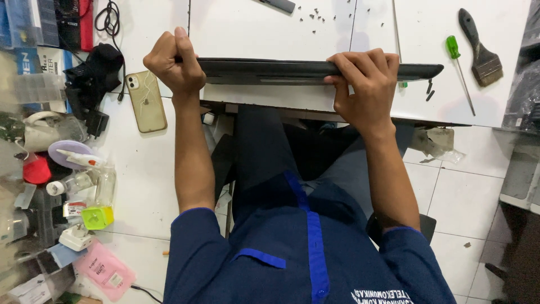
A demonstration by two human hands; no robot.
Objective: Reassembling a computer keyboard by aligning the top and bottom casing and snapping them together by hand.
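A thin black laptop (270, 70) is held edge-on above the near edge of the white table (253, 28). My left hand (171, 62) grips its left end, fingers curled over the top. My right hand (365, 84) grips the right part, thumb under and fingers on top. The laptop's right tip sticks out past my right hand. Below are my lap and blue shirt.
A gold phone (145, 101) lies left of my left hand. A green screwdriver (458, 67), a brush (481, 50) and small screws (315, 17) lie on the table beyond. Bottles, chargers and pouches crowd the left edge (73, 186). Tiled floor lies to the right.
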